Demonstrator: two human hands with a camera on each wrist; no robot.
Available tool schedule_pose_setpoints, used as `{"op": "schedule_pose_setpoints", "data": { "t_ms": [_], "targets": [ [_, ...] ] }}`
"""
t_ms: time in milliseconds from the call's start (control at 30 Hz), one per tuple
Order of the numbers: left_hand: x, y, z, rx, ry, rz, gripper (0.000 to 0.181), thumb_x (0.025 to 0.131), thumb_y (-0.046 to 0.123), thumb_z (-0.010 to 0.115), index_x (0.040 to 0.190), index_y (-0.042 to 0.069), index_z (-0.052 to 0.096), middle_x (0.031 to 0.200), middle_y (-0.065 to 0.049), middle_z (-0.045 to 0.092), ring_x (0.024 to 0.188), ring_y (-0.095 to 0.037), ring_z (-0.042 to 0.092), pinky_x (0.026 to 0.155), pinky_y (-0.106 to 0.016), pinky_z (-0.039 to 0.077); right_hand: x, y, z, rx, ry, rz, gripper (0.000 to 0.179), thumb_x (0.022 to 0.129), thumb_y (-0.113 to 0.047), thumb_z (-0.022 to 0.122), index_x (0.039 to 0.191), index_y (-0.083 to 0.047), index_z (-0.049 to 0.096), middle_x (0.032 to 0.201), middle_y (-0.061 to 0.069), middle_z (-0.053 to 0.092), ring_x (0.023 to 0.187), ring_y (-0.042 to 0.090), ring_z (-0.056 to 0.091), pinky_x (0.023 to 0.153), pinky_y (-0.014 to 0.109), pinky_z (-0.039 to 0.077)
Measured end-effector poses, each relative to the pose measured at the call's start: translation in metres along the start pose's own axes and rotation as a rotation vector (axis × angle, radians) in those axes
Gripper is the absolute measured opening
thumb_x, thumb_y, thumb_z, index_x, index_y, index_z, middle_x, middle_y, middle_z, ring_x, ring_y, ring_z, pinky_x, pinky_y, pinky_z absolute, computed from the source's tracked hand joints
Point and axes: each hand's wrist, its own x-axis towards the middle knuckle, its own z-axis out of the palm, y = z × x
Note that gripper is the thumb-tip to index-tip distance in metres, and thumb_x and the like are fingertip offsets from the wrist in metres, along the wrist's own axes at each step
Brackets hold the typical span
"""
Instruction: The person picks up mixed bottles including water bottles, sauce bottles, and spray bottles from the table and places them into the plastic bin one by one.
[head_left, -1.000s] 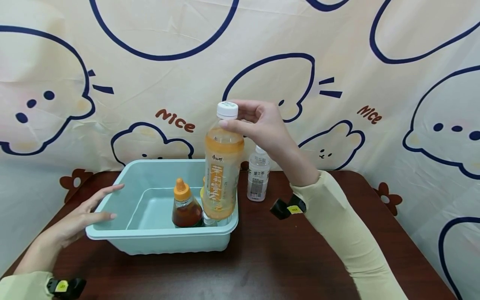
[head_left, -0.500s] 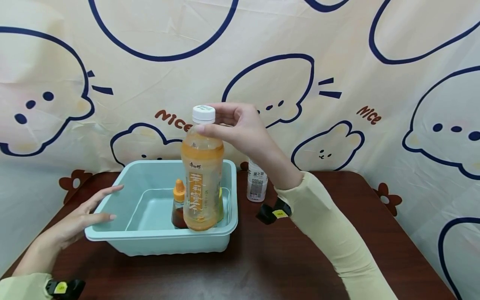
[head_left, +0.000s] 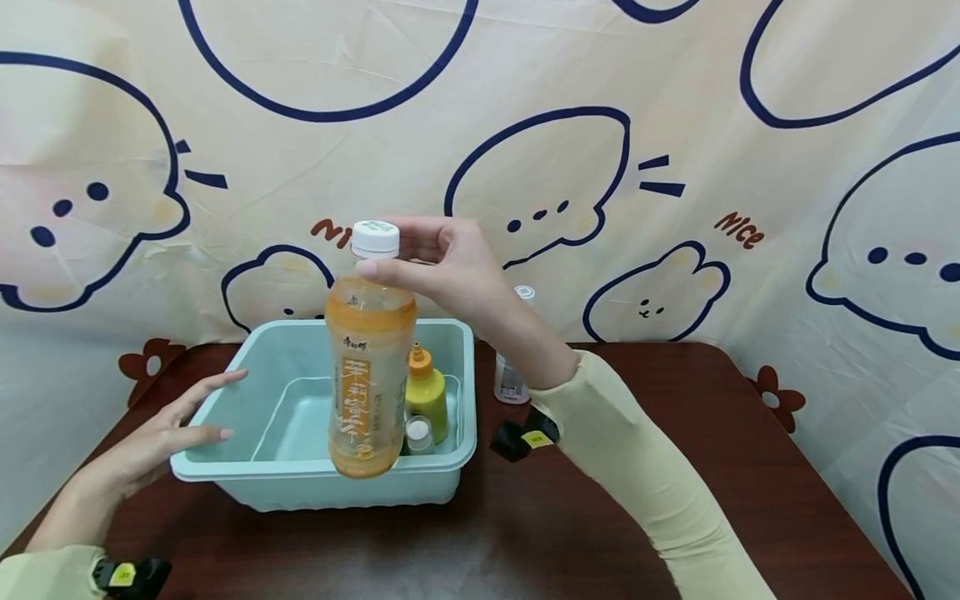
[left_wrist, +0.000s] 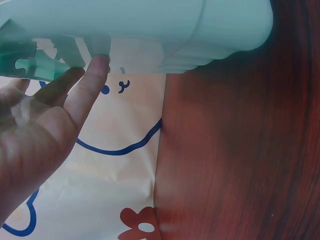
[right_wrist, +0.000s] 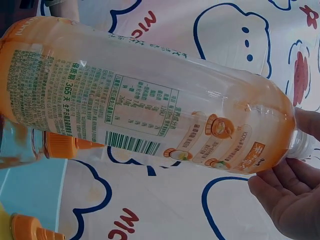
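Left hand (head_left: 159,440): fingers spread against the pale-blue tub's (head_left: 300,492) left side.
Orange-labelled bottle (head_left: 371,375): near-upright, seen across the tub's front rim.
Right hand (head_left: 461,265): pinching that bottle's neck.
Clear bottle (head_left: 509,387): standing on the surface (head_left: 532,533).

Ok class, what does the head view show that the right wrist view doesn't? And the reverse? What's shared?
Only head: the small white-capped bottle in the pale teal plastic tub; the slim white-labelled bottle on the brown wooden table.
Only right wrist: the green barcode on the tall orange-banded clear plastic bottle; the orange pointed cap of a clear bottle.
Both: that tall bottle, held at its neck by the right hand, and a yellow squeeze bottle with an orange nozzle.
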Motion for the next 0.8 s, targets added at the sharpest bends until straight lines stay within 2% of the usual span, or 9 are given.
{"op": "schedule_pose_setpoints", "data": {
  "t_ms": [233, 600, 800],
  "targets": [
    [0.0, 0.0, 0.0, 0.008, 0.002, -0.003, 0.07, 0.088, 0.012, 0.051, 0.141, 0.042, 0.017, 0.136, -0.029, 0.009, 0.098, -0.034, 0.046, 0.066, -0.045, 0.052, 0.001, 0.0, 0.009, 0.014, -0.034, -0.031, 0.037, 0.081, -0.008, 0.067, 0.117, -0.001, 0.059, 0.103, 0.009, 0.063, 0.09, 0.016, 0.058, 0.078, 0.025, 0.05],
    [-0.001, 0.0, 0.001, 0.021, 0.006, -0.012, 0.072, 0.087, 0.014, 0.052, 0.141, 0.043, 0.014, 0.138, -0.032, 0.006, 0.104, -0.042, 0.042, 0.068, -0.05, 0.051, 0.003, -0.003, 0.022, 0.02, -0.017, -0.003, 0.04, 0.082, -0.012, 0.067, 0.119, -0.005, 0.058, 0.105, 0.005, 0.062, 0.09, 0.013, 0.058, 0.076, 0.023, 0.05],
    [-0.001, 0.002, 0.001, 0.018, 0.003, -0.018, 0.071, 0.087, 0.014, 0.052, 0.141, 0.043, 0.015, 0.137, -0.032, 0.009, 0.102, -0.039, 0.043, 0.069, -0.05, 0.051, 0.006, 0.0, 0.029, 0.067, -0.029, -0.009, 0.041, 0.083, -0.01, 0.066, 0.122, -0.003, 0.055, 0.11, 0.009, 0.061, 0.093, 0.014, 0.058, 0.079, 0.022, 0.049]
  ]
}}
